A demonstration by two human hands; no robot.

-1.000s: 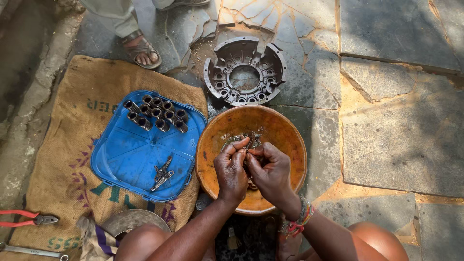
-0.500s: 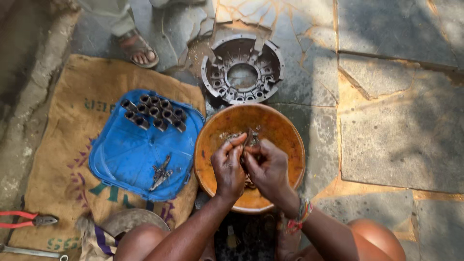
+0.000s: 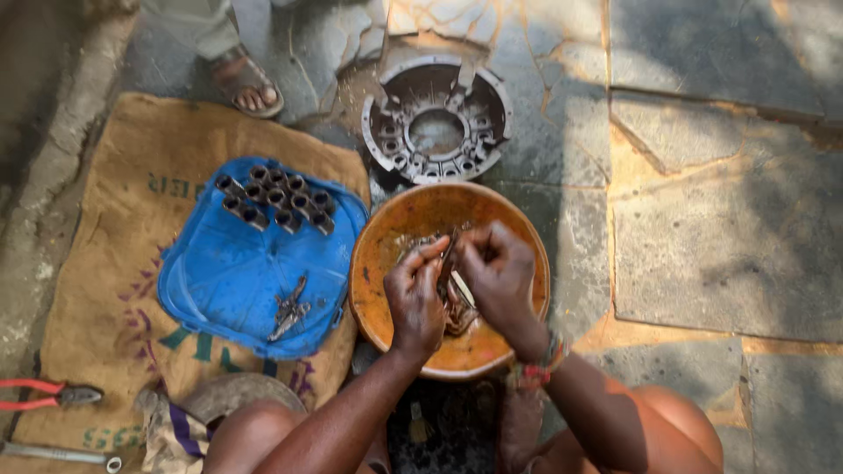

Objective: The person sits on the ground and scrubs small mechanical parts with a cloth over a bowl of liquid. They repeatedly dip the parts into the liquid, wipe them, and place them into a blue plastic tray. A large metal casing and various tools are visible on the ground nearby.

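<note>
Metal part (image 3: 450, 254) — small, dark, pinched between my left hand (image 3: 415, 298) and right hand (image 3: 496, 276), upright over the orange bowl (image 3: 386, 254) — both grips narrow.

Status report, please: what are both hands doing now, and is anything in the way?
Left hand and right hand both pinch a small metal part over the orange bowl. Blue tray of dark cylinders alongside. Nothing blocks.

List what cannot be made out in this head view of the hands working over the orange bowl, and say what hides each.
- Small part between left hand and right hand: covered by fingers.
- Orange bowl contents: hidden under both hands.
- Red-handled pliers: handles cut off by left edge.
- Person in sandal: cut off by top edge.
</note>
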